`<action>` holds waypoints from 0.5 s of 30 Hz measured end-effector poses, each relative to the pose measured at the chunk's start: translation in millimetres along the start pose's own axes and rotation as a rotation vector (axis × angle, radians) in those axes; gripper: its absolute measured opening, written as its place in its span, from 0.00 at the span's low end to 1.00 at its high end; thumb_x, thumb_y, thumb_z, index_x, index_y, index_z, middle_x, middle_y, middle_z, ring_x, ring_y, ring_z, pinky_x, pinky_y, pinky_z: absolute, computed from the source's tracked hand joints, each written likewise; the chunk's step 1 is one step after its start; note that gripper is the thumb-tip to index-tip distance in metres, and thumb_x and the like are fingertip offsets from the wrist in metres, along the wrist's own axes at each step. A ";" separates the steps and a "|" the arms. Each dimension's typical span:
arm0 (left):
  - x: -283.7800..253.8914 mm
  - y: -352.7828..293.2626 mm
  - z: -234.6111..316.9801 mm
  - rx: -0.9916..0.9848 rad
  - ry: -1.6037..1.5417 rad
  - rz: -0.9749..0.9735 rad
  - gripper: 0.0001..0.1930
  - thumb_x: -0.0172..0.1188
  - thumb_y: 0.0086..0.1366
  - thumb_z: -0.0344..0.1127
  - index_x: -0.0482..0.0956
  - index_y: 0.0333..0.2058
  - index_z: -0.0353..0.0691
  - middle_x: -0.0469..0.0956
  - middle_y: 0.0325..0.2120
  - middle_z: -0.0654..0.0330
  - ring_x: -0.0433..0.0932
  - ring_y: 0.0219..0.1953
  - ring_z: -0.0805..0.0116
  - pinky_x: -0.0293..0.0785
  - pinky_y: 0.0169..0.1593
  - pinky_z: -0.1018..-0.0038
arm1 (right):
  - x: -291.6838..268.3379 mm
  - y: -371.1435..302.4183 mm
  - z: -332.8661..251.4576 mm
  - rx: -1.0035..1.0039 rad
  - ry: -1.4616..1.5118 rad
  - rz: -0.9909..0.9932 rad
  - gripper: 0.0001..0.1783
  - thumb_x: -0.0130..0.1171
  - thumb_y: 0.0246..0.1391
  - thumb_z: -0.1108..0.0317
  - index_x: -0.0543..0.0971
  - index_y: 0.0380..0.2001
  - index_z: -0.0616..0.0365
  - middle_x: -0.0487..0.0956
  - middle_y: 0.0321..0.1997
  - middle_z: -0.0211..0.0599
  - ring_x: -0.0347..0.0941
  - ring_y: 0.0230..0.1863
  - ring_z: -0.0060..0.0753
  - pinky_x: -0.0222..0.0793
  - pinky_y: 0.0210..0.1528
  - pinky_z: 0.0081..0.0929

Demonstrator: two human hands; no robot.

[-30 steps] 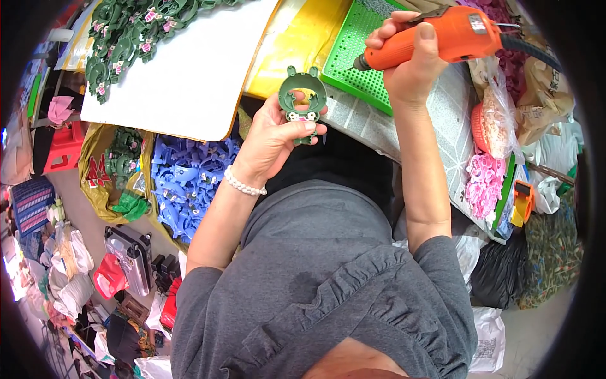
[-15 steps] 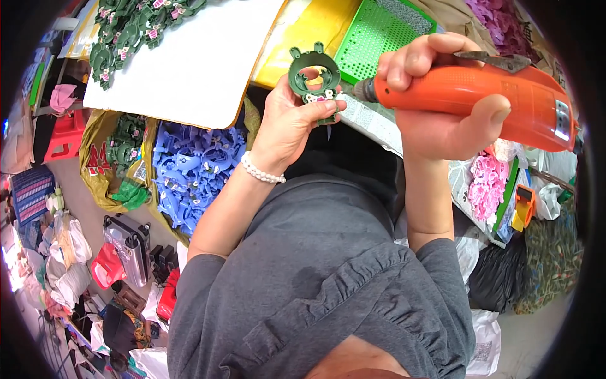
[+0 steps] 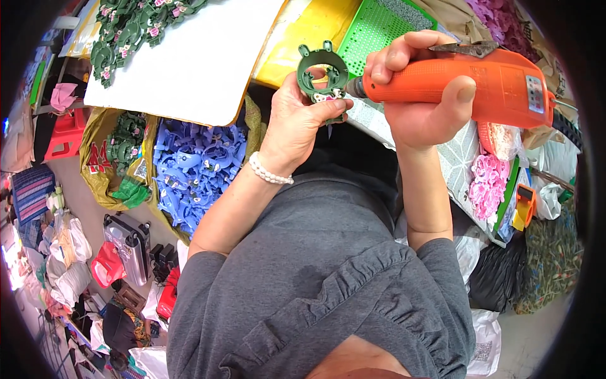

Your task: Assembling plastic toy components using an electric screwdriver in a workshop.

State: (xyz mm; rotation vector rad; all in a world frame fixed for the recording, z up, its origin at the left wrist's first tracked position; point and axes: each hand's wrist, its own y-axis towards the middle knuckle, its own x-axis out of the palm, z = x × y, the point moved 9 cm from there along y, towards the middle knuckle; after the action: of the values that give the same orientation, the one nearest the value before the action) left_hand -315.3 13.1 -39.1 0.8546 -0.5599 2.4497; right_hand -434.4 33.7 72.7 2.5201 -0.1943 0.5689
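Note:
My left hand is closed round the lower edge of a dark green ring-shaped plastic part, with two small ear-like tabs on top and small white and pink details at its lower front. From the right, my right hand grips an orange electric screwdriver, lying nearly level. Its dark nose meets the right side of the green part; the bit's tip is too small to make out. My right thumb stands away from the tool's body, while the other fingers wrap over its top.
A white board bears a heap of similar green parts. Below it, blue parts fill a yellow bag. A green perforated basket lies beyond my hands. Pink pieces sit at the right; a silver suitcase stands at the left.
My right hand and the screwdriver have shifted left, and the tool's rear end now shows a dark cord. My left hand and the green part have moved slightly to the right.

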 end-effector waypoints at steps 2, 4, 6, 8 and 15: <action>1.1 -0.2 -0.8 0.023 0.018 0.029 0.21 0.58 0.51 0.16 0.65 0.43 0.35 0.75 0.34 0.58 0.79 0.32 0.68 0.78 0.34 0.76 | 9.0 0.1 -6.2 -0.058 -0.011 -0.083 0.36 0.48 0.47 0.33 0.70 0.41 0.58 0.70 0.28 0.35 0.66 0.26 0.30 0.63 0.30 0.32; 3.5 -1.6 0.1 0.042 0.027 0.074 0.19 0.58 0.50 0.16 0.66 0.41 0.35 0.75 0.32 0.58 0.79 0.31 0.69 0.78 0.32 0.76 | 14.3 -2.3 -8.2 -0.061 -0.023 -0.111 0.35 0.49 0.47 0.35 0.70 0.40 0.59 0.70 0.28 0.36 0.66 0.26 0.31 0.64 0.30 0.32; 4.2 -2.7 -0.6 0.046 0.017 0.080 0.19 0.58 0.50 0.16 0.66 0.40 0.35 0.75 0.32 0.58 0.79 0.30 0.68 0.78 0.32 0.76 | 14.9 -4.9 -7.0 -0.053 -0.054 -0.140 0.34 0.52 0.47 0.38 0.70 0.39 0.61 0.70 0.28 0.37 0.67 0.26 0.32 0.65 0.30 0.32; 2.8 -3.4 -4.2 0.039 -0.001 0.092 0.19 0.58 0.50 0.16 0.65 0.41 0.34 0.75 0.32 0.57 0.79 0.31 0.68 0.78 0.32 0.76 | 11.7 -7.2 -3.1 -0.011 -0.053 -0.114 0.34 0.52 0.47 0.37 0.69 0.40 0.61 0.70 0.28 0.37 0.67 0.27 0.32 0.64 0.30 0.32; 2.1 4.2 -4.0 -0.035 -0.056 0.027 0.23 0.58 0.53 0.18 0.64 0.47 0.38 0.74 0.35 0.57 0.79 0.34 0.64 0.80 0.36 0.71 | -3.4 13.7 -29.6 -0.109 0.043 -0.122 0.39 0.45 0.46 0.32 0.69 0.43 0.59 0.70 0.31 0.35 0.66 0.29 0.30 0.62 0.35 0.33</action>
State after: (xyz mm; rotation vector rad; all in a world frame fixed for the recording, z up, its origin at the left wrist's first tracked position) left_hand -321.0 12.5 -41.5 0.9091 -0.6364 2.4399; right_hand -451.5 38.2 100.3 2.3928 -0.0538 0.5482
